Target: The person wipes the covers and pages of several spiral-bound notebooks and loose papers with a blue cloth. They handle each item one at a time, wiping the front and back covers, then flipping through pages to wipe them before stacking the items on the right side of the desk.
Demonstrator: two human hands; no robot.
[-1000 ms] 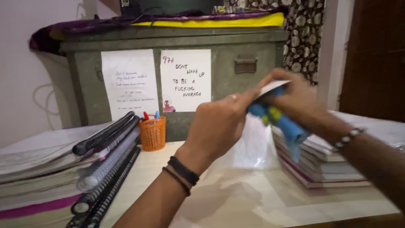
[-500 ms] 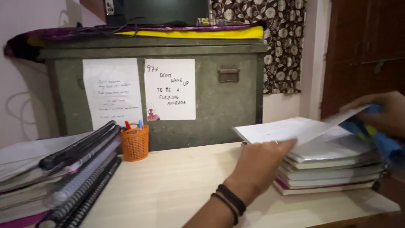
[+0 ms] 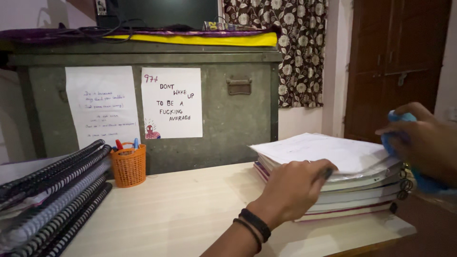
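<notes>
A stack of notebooks and loose white sheets (image 3: 333,162) lies on the right part of the pale wooden desk (image 3: 190,214). My left hand (image 3: 295,188), with dark bands on its wrist, rests against the stack's near left edge, fingers curled onto the top papers. My right hand (image 3: 423,143) hovers at the stack's right end, closed around a blue cloth (image 3: 397,128) that hangs below the hand.
A pile of spiral-bound notebooks (image 3: 52,190) fills the desk's left side. An orange mesh pen holder (image 3: 128,164) stands behind it. A grey metal trunk (image 3: 228,104) with two paper sheets taped on sits at the back. A dark wooden door (image 3: 400,62) is to the right.
The white sheet has been laid flat on top of the right stack. My left hand settled on the stack's edge, and my right hand moved right with the blue cloth.
</notes>
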